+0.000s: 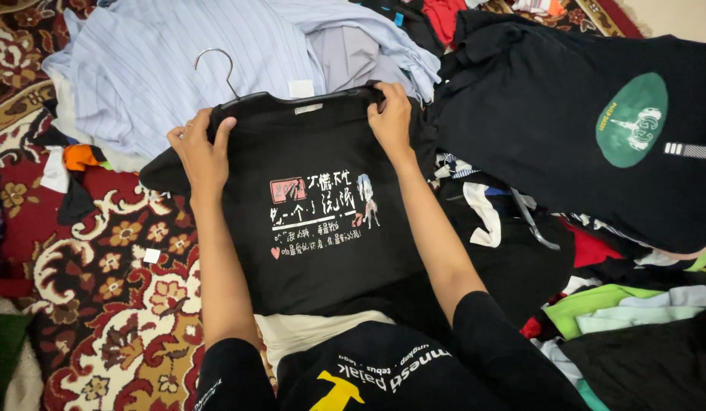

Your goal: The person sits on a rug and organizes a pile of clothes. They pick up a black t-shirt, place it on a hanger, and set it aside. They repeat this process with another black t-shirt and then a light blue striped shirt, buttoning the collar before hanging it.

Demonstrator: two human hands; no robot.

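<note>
I see left hand (201, 148) and right hand (389, 114) apart, each clamped on black shirt (315, 228) shoulder; hanger (223, 72) inside. Striped shirt (178, 68) behind, clothes pile (597, 228) right, carpet (117, 304) beneath.

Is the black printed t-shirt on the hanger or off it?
On it: the black printed t-shirt hangs from the hanger, both hands gripping its shoulders.

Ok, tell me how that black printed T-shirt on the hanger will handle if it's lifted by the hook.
The black T-shirt would probably hang limp: it lies flat and creased. It looks light, being thin cloth. The hanger should keep the shoulders spread where both hands grip them, though the shirt may slide off.
</note>
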